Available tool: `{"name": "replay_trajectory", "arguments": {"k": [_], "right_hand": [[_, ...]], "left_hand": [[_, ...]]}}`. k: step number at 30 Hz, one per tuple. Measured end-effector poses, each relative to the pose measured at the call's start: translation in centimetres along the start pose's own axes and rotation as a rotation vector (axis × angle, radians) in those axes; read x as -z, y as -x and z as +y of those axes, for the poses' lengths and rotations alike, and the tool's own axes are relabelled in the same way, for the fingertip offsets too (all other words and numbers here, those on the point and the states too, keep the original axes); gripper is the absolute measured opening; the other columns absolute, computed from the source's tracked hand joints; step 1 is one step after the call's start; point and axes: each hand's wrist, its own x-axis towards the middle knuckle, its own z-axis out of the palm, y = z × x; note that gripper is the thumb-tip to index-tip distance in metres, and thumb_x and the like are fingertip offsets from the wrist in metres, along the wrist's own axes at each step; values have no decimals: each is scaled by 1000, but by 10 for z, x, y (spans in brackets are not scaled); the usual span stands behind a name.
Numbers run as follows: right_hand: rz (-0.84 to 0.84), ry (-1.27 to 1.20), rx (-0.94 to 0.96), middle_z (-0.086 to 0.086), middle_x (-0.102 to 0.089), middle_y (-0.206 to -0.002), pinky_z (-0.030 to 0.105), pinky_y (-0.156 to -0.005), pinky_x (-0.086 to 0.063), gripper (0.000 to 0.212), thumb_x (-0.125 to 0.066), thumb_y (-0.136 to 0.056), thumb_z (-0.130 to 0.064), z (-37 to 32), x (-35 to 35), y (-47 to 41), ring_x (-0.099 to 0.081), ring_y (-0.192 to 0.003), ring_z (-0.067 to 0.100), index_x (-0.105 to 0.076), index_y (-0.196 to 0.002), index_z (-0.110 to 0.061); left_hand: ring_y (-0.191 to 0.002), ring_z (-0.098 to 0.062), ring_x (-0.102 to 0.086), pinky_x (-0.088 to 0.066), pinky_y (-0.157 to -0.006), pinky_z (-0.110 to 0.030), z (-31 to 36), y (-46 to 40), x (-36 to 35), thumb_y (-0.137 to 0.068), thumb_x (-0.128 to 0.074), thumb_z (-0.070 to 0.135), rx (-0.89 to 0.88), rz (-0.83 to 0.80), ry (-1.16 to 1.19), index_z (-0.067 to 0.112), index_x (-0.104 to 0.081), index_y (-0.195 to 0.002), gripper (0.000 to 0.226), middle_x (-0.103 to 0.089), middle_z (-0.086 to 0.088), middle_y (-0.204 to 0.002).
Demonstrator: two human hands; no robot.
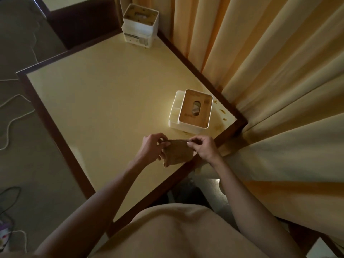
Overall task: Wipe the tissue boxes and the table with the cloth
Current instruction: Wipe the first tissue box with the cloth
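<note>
Cream table (104, 94) with dark wood rim, curtains (270, 71) along its far side; cloth held up, wiping not started.
Cloth (177, 153) hangs over the near table edge, just short of the near tissue box (191, 109); left hand (151, 148) and right hand (202, 147) pinch its top corners. Risks: a loose pinch drops it off the edge; wiping could shove the near box or smear the brown spots (221, 110) beside it. Far tissue box (140, 25) is well away from the near one.

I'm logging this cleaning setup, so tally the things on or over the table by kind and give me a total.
White plastic tissue boxes with wooden tops: 2, near and far
Brown cloth, pinched by left hand and right hand: 1
Total: 3
</note>
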Motion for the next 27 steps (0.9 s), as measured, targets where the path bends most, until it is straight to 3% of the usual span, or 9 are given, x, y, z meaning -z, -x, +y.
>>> {"name": "replay_trajectory", "arguments": {"k": [5, 8, 11, 14, 15, 20, 22, 24, 27], "right_hand": [[84, 133, 10, 6, -75, -110, 34, -98, -57, 21, -74, -92, -13, 14, -11, -30, -69, -106, 20, -74, -112, -5], [200, 204, 56, 7, -76, -107, 32, -91, -59, 18, -73, -93, -14, 18, -21, -39, -71, -99, 20, -75, -108, -5], [192, 218, 91, 7, -77, -103, 16, -78, -54, 15, -71, -95, -13, 19, -27, -37, -67, -86, 11, -76, -107, -5], [186, 181, 137, 6, -77, -101, 24, -85, -59, 15, -72, -95, -13, 21, -20, -34, -66, -82, 7, -76, -106, -5], [184, 178, 159, 6, -78, -100, 22, -83, -58, 15, -73, -94, -12, 22, -15, -32, -66, -81, 5, -76, -105, -4], [241, 161, 318, 7, -78, -93, 20, -74, -56, 12, -76, -91, -10, 26, 28, -27, -68, -80, 10, -78, -100, -3], [243, 128, 345, 1, -76, -90, 11, -72, -54, 11, -75, -92, -13, 23, 47, -29, -67, -78, 2, -78, -99, -5], [257, 103, 357, -3, -73, -89, 4, -68, -49, 10, -74, -92, -14, 14, 63, -33, -64, -79, -4, -78, -98, -6], [299, 94, 409, 1, -74, -90, 3, -68, -47, 12, -75, -92, -15, -1, 81, -51, -63, -78, -2, -77, -97, -5]], "left_hand": [[-51, -24, -69, -61, -51, -39, -12, -28, -17, -94, -71, 13, 199, 119, -2, 7, -66, -98, 9, -71, -16, -79], [-70, -21, -67, -60, -65, -40, -14, -37, -23, -95, -70, 22, 153, 201, -269, 8, -67, -98, 14, -71, -11, -90], [-78, -22, -61, -57, -66, -39, -6, -40, -28, -98, -65, 27, 127, 229, -473, 7, -63, -102, 20, -63, -8, -97], [-86, -23, -60, -59, -72, -42, 0, -42, -31, -98, -63, 24, 154, 246, -560, 9, -60, -113, 22, -61, -10, -107], [-90, -23, -58, -58, -74, -41, 1, -40, -33, -97, -64, 23, 155, 265, -575, 10, -60, -116, 23, -60, -10, -110], [-91, -20, -58, -47, -69, -31, 24, -33, -43, -93, -71, 30, 135, 389, -363, 11, -65, -114, 29, -61, -4, -110], [-90, -19, -60, -52, -72, -33, 36, -32, -50, -91, -74, 31, 135, 402, -224, 10, -68, -110, 28, -65, -4, -108], [-93, -17, -64, -57, -81, -36, 49, -32, -60, -90, -76, 31, 130, 376, -140, 10, -69, -112, 31, -70, -6, -111], [-97, -14, -62, -54, -84, -30, 68, -34, -76, -91, -74, 38, 159, 267, -100, 10, -61, -128, 49, -68, -4, -122]]}}
